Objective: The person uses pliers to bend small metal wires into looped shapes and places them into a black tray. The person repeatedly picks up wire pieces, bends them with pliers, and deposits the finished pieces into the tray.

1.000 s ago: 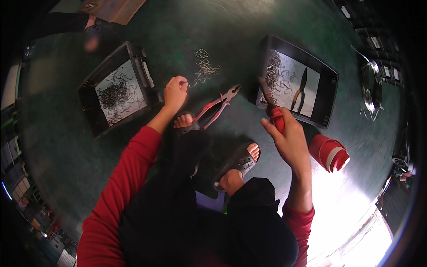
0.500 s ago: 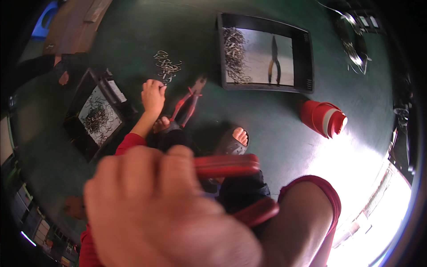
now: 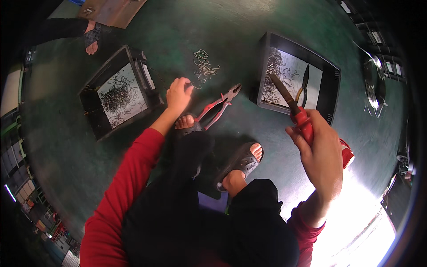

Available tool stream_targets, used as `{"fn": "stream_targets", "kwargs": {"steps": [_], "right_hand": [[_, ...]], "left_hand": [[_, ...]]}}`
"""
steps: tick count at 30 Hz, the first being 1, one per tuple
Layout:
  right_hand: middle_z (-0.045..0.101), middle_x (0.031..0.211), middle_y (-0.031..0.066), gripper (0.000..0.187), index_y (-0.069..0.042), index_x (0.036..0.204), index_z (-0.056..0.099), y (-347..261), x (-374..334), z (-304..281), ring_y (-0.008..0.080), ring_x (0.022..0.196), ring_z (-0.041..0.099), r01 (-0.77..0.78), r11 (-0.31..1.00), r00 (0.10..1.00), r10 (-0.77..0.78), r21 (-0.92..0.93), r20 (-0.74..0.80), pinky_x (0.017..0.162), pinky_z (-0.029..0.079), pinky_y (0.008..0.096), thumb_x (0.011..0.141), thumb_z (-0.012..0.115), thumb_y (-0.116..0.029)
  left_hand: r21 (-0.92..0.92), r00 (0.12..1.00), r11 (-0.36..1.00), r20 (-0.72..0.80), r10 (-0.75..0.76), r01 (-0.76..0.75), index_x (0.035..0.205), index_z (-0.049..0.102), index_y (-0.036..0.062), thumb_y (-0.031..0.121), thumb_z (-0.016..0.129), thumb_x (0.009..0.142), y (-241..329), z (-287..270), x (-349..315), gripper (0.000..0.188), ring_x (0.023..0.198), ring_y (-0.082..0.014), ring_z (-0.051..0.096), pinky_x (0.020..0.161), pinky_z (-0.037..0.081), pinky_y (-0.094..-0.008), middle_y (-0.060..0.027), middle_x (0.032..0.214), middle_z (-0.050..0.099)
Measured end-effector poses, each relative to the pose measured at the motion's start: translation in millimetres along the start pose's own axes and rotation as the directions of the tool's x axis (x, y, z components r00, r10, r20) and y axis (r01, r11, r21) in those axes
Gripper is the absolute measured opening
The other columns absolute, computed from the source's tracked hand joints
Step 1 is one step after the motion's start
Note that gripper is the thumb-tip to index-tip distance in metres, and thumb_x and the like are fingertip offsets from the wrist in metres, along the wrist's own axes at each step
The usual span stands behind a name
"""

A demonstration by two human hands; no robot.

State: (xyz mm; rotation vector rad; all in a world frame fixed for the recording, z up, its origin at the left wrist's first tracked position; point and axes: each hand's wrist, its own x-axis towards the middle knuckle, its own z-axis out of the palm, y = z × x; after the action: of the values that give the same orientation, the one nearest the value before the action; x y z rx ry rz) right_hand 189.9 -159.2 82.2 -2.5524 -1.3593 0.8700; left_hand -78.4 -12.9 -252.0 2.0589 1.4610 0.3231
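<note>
My left hand (image 3: 179,95) is above the floor with thumb and fingers pinched on a thin bent wire piece (image 3: 196,86). Just beyond it lies a small pile of bent wire pieces (image 3: 205,66). Red-handled pliers (image 3: 302,125) are gripped in my right hand (image 3: 324,153), their jaws pointing up and left over the near part of the right black box (image 3: 334,80). Another pair of red-handled pliers (image 3: 219,108) lies on the floor between my left hand and that box, beside my foot.
Inside the right box are wire pieces (image 3: 272,73) and dark-handled pliers (image 3: 303,86). The left black box (image 3: 91,116) holds a tangle of wire pieces (image 3: 118,95). A red container (image 3: 347,155) stands partly behind my right hand. Another person's foot (image 3: 92,44) is at the upper left.
My right hand has gone from close to the camera, at lower left, out to the right with the pliers. My left hand stays by the pile. The view has shifted.
</note>
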Motion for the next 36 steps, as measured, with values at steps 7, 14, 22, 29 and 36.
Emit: {"fn": "stream_targets", "kwargs": {"steps": [7,14,22,29,36], "right_hand": [[0.064,0.085,0.0162,0.031,-0.003,0.108,0.058,8.3,1.3,11.2,0.0342,0.075,0.06,0.083,0.995,0.997,-0.083,0.05,-0.001,0.069,0.047,0.0384,0.085,0.069,-0.02],[0.062,0.081,0.017,0.032,-0.002,0.108,0.058,11.5,6.7,11.6,0.0321,0.073,0.059,0.014,0.996,1.0,-0.016,0.088,0.021,0.069,0.046,0.0377,0.085,0.068,-0.022],[0.06,0.074,0.0125,0.03,-0.003,0.11,0.059,28.7,18.8,41.4,0.0213,0.067,0.059,0.119,0.955,0.993,-0.122,0.273,-0.005,0.064,0.045,0.0344,0.086,0.067,-0.02],[0.066,0.083,0.0052,0.037,0.001,0.107,0.063,22.4,44.3,111.0,0.0127,0.078,0.061,-0.179,0.609,0.975,0.002,0.773,0.224,0.076,0.049,0.0288,0.08,0.076,-0.021],[0.068,0.081,0.0091,0.031,0.005,0.1,0.06,17.7,40.9,116.3,0.0151,0.077,0.065,-0.139,0.416,0.983,-0.05,0.899,0.176,0.075,0.051,0.0289,0.081,0.074,-0.015]], "left_hand": [[0.062,0.964,0.963,-0.032,0.264,-0.261,0.101,0.06,0.0157,0.012,0.067,0.08,2.4,0.3,5.1,0.022,0.096,-0.0288,0.057,0.077,0.045,-0.044,-0.005,0.095,0.058],[0.022,0.982,0.999,-0.184,0.047,-0.044,0.098,0.063,0.0133,0.013,0.07,0.08,7.4,18.1,-4.2,0.019,0.09,-0.0285,0.058,0.077,0.047,-0.0413,-0.0066,0.091,0.058],[-0.349,0.988,0.934,0.101,0.119,-0.077,0.096,0.061,0.0067,0.011,0.067,0.086,41.6,-19.1,19.3,0.012,0.077,-0.0185,0.064,0.07,0.049,-0.0316,-0.0042,0.086,0.064],[-0.611,0.865,0.771,0.276,0.419,-0.179,0.095,0.06,0.0001,-0.002,0.063,0.087,153.4,-115.8,-6.0,0.008,0.078,-0.0115,0.064,0.075,0.051,-0.0266,-0.0046,0.084,0.064],[-0.601,0.843,0.773,0.292,0.451,-0.205,0.096,0.062,0.0011,0.0,0.066,0.086,186.3,-132.1,-10.5,0.01,0.079,-0.0113,0.065,0.07,0.051,-0.0259,-0.0048,0.084,0.066]]}}
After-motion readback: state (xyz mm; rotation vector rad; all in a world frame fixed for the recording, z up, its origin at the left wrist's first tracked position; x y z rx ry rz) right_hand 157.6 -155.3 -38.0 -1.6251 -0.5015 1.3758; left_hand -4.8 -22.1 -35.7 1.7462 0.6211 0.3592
